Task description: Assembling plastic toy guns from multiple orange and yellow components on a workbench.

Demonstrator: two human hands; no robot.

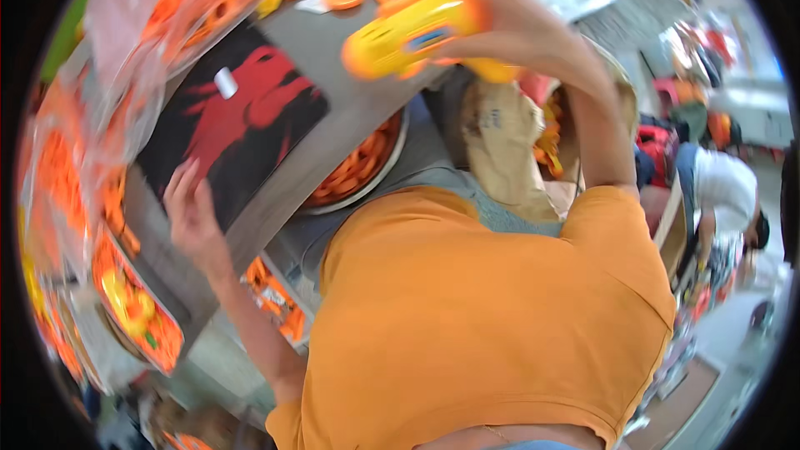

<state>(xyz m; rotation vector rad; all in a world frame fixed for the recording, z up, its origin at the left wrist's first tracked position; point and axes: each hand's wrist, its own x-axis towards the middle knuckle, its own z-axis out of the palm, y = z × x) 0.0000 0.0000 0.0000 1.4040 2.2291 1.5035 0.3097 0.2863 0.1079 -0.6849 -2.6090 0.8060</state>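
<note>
- The yellow plastic toy gun [412,29] was motion-blurred; its detail could not be read.
- The right hand [508,25] covered the gun's rear end.
- The round metal bowl of orange parts [362,171] was half hidden under the grey table edge [292,175].
- The orange parts in the clear plastic bags [150,25] were blurred.

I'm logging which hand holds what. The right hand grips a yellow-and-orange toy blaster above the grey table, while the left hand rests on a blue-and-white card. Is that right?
Not quite: the card under the left hand is black and red, not blue and white, as the head view shows. The right hand does grip the yellow-and-orange toy blaster above the grey table.
</note>
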